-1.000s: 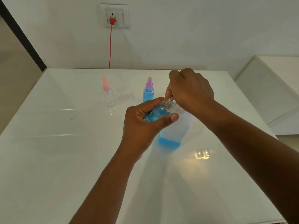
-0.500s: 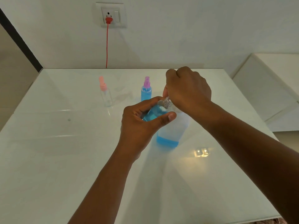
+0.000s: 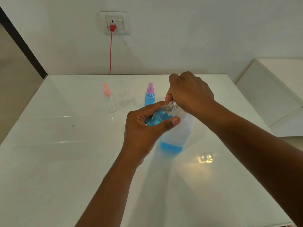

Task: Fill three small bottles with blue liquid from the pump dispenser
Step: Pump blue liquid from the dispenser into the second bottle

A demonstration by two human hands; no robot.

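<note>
Head view, from nine o'clock across to three: a clear empty small bottle with a pink spray cap [image 3: 109, 99] stands upright on the glossy white table [image 3: 49, 161] at about eleven o'clock from the hands. Next, near twelve o'clock, a small bottle full of blue liquid with a purple spray cap [image 3: 149, 94] stands upright. The left hand [image 3: 144, 128] curls its fingers and thumb round a tilted, uncapped small clear bottle holding blue liquid [image 3: 161, 114]. Its open neck points toward the right hand [image 3: 188, 92], fingers curled over the top of the translucent white dispenser bottle [image 3: 177, 136], with blue liquid low inside. On the wall at twelve o'clock, a red plug and cord [image 3: 111, 46] hang from a white socket [image 3: 114, 22].
</note>
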